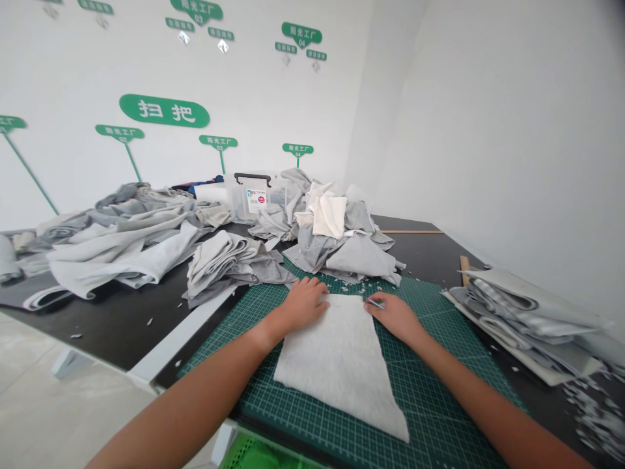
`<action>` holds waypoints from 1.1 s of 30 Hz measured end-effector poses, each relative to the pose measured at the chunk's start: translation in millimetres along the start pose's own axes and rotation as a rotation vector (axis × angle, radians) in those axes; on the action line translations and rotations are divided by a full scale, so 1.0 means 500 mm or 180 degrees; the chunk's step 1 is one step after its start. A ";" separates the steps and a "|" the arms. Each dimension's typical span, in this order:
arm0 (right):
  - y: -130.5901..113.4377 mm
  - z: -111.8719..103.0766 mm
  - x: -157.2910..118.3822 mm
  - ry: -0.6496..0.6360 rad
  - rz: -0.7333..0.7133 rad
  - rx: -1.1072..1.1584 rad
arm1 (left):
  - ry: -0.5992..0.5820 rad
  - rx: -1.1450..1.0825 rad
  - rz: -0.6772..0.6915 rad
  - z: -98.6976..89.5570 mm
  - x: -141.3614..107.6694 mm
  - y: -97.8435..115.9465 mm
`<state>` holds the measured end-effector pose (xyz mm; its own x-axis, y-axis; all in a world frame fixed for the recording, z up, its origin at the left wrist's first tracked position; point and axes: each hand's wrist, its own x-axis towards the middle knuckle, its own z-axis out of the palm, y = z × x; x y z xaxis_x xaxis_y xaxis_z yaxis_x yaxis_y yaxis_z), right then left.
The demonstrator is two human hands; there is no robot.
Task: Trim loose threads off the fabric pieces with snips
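Observation:
A light grey piece of cloth (339, 361) lies flat on a green gridded cutting mat (439, 378). At the cloth's upper left corner rests my left hand (306, 305), fingers bent and close together on its edge; anything beneath the fingertips is hidden. My right hand (394, 315) is at the upper right corner, pinching a thin light-blue tool (375, 303) that points to the left. Small cloth scraps (359, 286) are scattered along the mat just beyond the far edge of the cloth.
Grey cloths lie heaped at the left (127, 241), centre left (224, 260) and beyond the mat (342, 228). Behind them stands a clear plastic box (251, 200) with a black handle. Folded cloths (527, 319) and a scrap pile (598, 417) are at the right.

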<state>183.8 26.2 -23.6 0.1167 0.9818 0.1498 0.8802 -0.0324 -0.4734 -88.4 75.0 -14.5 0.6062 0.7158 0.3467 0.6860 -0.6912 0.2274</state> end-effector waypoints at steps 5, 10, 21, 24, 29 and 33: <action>0.001 -0.006 0.001 -0.0137 -0.0055 0.0101 | -0.0102 -0.0068 -0.0128 -0.009 0.001 -0.007; -0.001 0.000 0.001 -0.0183 0.0031 0.0155 | -0.0167 -0.0388 -0.0034 -0.014 0.001 0.007; -0.017 0.027 -0.013 -0.0020 0.0027 0.0479 | -0.0135 -0.0700 0.0208 0.003 0.005 0.011; -0.013 0.028 -0.011 -0.0015 -0.0015 0.0616 | -0.0050 -0.0865 0.0212 -0.001 0.009 0.012; -0.027 0.027 -0.018 -0.0120 -0.0372 0.1031 | 0.0057 -0.1119 0.0209 -0.006 0.005 0.020; -0.049 0.031 -0.029 -0.0174 -0.0626 0.1371 | 0.0084 -0.1502 0.0275 -0.006 0.002 0.037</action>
<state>153.4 15.5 -27.6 -0.0675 0.9703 0.2323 0.6111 0.2242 -0.7591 -76.5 62.4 -7.3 0.6383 0.6552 0.4041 0.3723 -0.7222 0.5829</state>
